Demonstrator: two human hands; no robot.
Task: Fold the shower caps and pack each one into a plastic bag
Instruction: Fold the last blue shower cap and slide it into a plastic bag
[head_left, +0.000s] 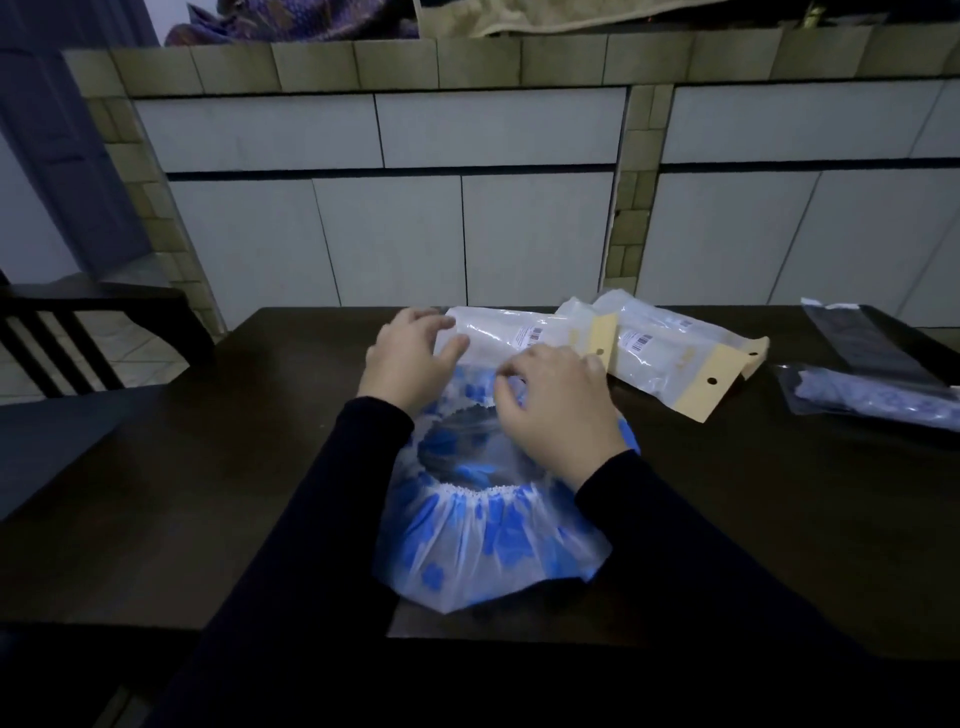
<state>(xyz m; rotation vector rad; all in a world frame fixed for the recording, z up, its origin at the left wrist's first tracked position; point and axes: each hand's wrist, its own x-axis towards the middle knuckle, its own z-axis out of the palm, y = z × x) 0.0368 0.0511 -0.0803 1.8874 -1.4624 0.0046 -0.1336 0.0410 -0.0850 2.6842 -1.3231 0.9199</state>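
Head view, items as you see them from your seat:

Shower cap (488, 540): clear plastic with blue flower print, lying spread on the dark tabletop (208, 493), near its front edge and about midway along it, with the elastic opening facing up. Your two dark sleeves cross its left and right sides and hide part of it.

Left hand (410, 358): fingers curled, at the cap's far edge. They meet the near end of a plastic bag (498, 332); the frame is too blurred to tell whether they pinch the bag, the cap or both.

Right hand (556, 410): fingers curled down, pinching the cap's gathered rim at the far side of the opening.

Plastic bags: several clear ones with tan header strips and barcode labels, overlapping each other toward the far edge, just behind your hands. The nearest one touches the cap.

Packed bag (872, 400): near the right edge, dark blue contents inside. An empty sleeve (862, 338) lies behind it, toward the far right corner.

Chair (78, 338): dark, slatted back, beside the left edge.

Tiled wall (467, 218): behind the far edge.
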